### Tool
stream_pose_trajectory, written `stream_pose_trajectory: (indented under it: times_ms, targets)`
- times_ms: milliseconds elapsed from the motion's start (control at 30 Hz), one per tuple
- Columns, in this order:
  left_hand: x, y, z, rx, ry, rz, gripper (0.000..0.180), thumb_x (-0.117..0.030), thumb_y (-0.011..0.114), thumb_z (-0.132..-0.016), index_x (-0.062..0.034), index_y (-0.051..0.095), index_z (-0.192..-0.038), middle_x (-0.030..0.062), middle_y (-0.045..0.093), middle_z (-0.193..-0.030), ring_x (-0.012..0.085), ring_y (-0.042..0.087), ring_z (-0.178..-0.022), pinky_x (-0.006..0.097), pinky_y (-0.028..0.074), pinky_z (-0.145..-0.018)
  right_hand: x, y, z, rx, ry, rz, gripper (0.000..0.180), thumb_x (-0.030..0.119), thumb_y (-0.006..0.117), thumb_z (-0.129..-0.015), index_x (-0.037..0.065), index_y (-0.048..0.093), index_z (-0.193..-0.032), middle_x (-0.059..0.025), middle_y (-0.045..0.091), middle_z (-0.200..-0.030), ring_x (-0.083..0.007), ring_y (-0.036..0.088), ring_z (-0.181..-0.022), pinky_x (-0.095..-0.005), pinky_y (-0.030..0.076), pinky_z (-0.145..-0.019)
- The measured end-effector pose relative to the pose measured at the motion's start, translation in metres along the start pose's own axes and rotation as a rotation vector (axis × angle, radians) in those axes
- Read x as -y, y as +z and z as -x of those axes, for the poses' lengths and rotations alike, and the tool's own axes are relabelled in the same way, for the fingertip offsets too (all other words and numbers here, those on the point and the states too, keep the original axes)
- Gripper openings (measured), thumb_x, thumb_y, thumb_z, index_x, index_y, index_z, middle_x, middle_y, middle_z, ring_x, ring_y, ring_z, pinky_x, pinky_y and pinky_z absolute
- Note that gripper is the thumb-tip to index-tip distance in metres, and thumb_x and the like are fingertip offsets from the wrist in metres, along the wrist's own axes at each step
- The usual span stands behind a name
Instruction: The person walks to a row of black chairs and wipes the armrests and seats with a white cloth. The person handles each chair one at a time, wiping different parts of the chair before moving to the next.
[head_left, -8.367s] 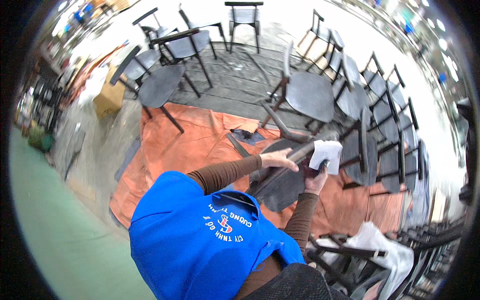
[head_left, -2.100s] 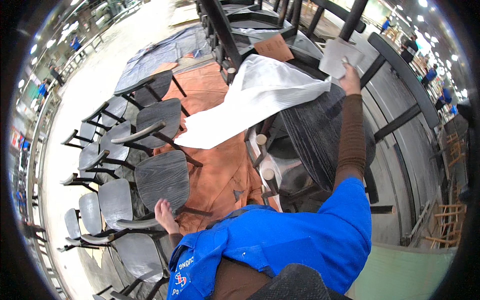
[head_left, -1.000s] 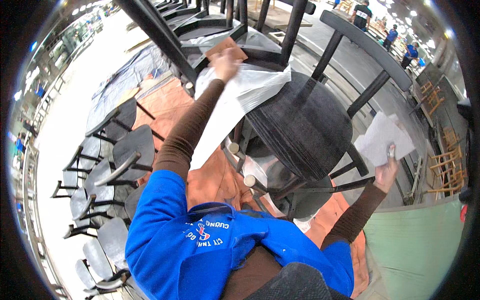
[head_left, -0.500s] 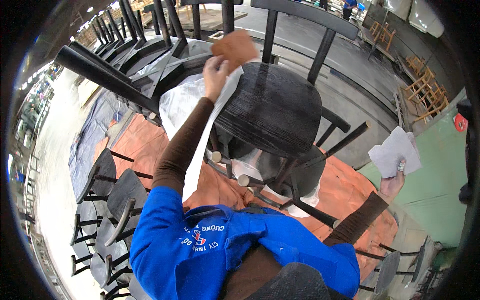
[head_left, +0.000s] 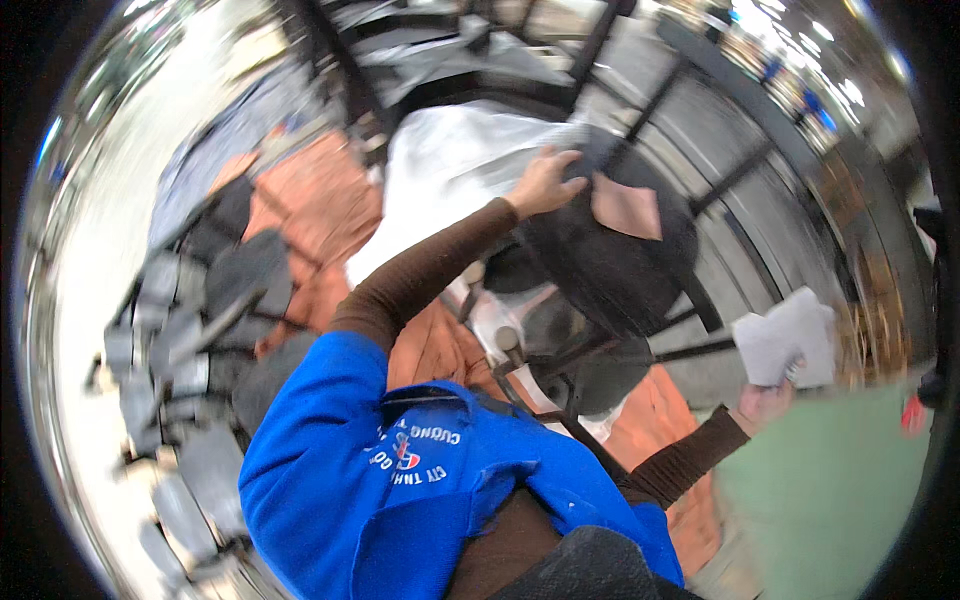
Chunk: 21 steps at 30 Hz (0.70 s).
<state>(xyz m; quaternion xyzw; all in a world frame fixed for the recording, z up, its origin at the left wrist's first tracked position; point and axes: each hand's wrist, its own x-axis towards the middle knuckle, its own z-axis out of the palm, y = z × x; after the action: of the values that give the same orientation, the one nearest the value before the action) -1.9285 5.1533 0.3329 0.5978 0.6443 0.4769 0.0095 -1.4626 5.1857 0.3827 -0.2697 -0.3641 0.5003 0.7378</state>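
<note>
In front of me is a dark wooden chair seat, blurred by motion. A reddish-brown square, like a piece of sandpaper, lies on it. Just left of that square, my left hand hovers or rests at the edge of a white sheet. Its fingers are spread and hold nothing; whether they touch the sheet I cannot tell. Off to the right, my right hand grips a folded pale sheet of paper, its thumb on the near side.
More dark chairs are stacked beyond the white sheet. On the left, several dark chairs stand close together. Orange sheeting covers the floor beneath. A green surface lies at the lower right, and blurred light-wood frames stand at the right.
My left hand has let go of the brown square, which now lies on the seat. The view has turned, shifting the chairs. My right hand still holds the pale paper.
</note>
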Motion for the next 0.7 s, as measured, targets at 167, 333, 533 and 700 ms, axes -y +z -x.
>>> stream_pose_trajectory:
  times_ms: [167,333,533,700]
  targets:
    - [0.033,-0.076,0.111,-0.341,-0.260,-0.121,0.041,-0.023,0.065,-0.079,-0.0059,0.057,-0.115,0.0261,0.048,-0.124,0.0389,0.047,-0.116,0.042,0.038,-0.099,-0.056,0.091,-0.060,0.425,0.222,-0.257,0.050,0.026,0.059,-0.088,-0.007,0.046,-0.123,-0.0196,0.047,-0.129,-0.0323,0.049,-0.114,-0.0462,0.039,-0.099]
    - [0.034,-0.123,0.298,-0.627,-0.838,-0.109,0.031,-0.018,0.062,-0.082,-0.0020,0.061,-0.109,0.0158,0.064,-0.102,0.0239,0.062,-0.092,0.034,0.049,-0.083,-0.159,0.218,-0.051,0.871,-0.439,0.404,0.047,0.025,0.060,-0.088,-0.003,0.048,-0.124,-0.0192,0.052,-0.126,-0.0341,0.052,-0.110,-0.0427,0.043,-0.093]
    - [-0.094,-0.119,0.506,-1.182,-1.189,-0.207,0.024,-0.013,0.058,-0.088,0.0022,0.061,-0.106,0.0072,0.066,-0.095,0.0117,0.060,-0.087,0.026,0.048,-0.077,-0.219,0.296,0.064,1.829,-0.254,0.721,0.052,0.032,0.057,-0.089,-0.001,0.045,-0.127,-0.0213,0.055,-0.119,-0.0336,0.052,-0.108,-0.0359,0.039,-0.093]
    - [-0.216,-0.111,0.604,-1.663,-1.312,-0.339,0.020,-0.011,0.058,-0.085,-0.0001,0.064,-0.101,0.0122,0.068,-0.093,0.0185,0.065,-0.085,0.029,0.051,-0.075,-0.154,0.387,0.147,2.576,-0.677,0.837,0.036,0.009,0.048,-0.085,-0.001,0.050,-0.120,-0.0178,0.056,-0.115,-0.0313,0.050,-0.110,-0.0342,0.036,-0.096]
